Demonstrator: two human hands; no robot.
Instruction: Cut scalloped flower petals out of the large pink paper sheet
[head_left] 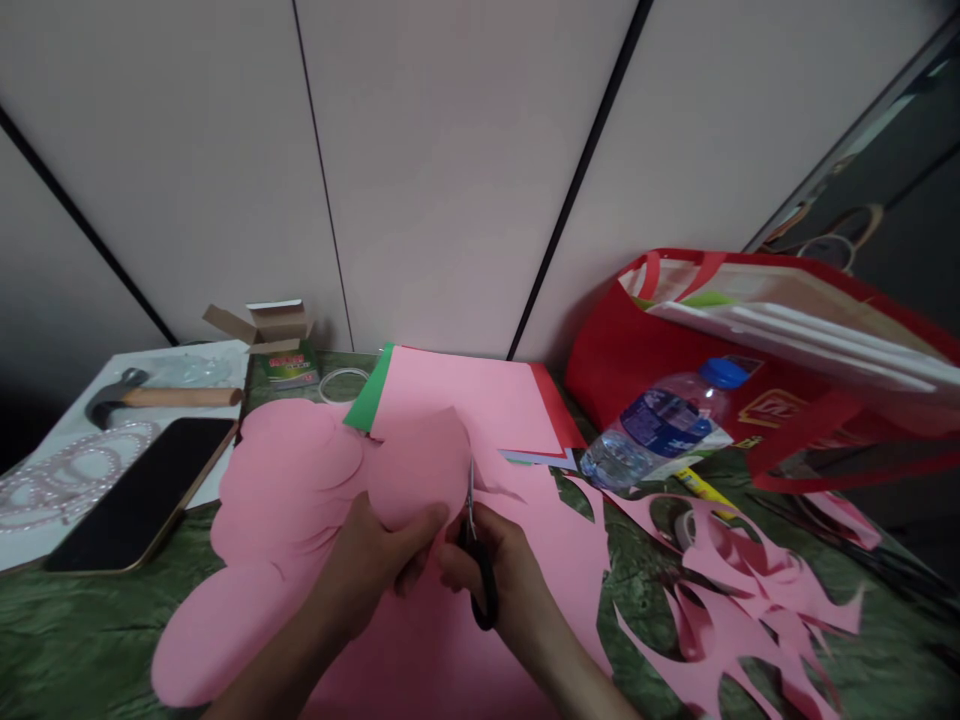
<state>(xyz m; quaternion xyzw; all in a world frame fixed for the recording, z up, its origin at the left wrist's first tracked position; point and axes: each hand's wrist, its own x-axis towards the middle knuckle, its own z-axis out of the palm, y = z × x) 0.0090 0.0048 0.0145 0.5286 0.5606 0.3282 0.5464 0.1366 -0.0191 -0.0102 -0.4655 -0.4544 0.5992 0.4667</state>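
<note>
My left hand [382, 550] pinches the lower edge of a rounded piece of pink paper [420, 465], thumb on top. In my right hand [499, 565] is a pair of scissors [484, 580] with black handles, its blades pointing away from me along the paper's right edge. Beneath both hands lies a large pink sheet [547, 600]. To the left, several rounded pink paper cutouts [277, 490] overlap in a pile. Pink paper scraps [750, 590] with curved cut edges lie in a heap on the right.
Stacked coloured sheets [465, 390] lie by the wall. A water bottle [660, 420] leans against a red bag [622, 340] at right. Over on the left are a hammer [180, 397], a phone [150, 490], bead strings [82, 470] and a small opened box [289, 360].
</note>
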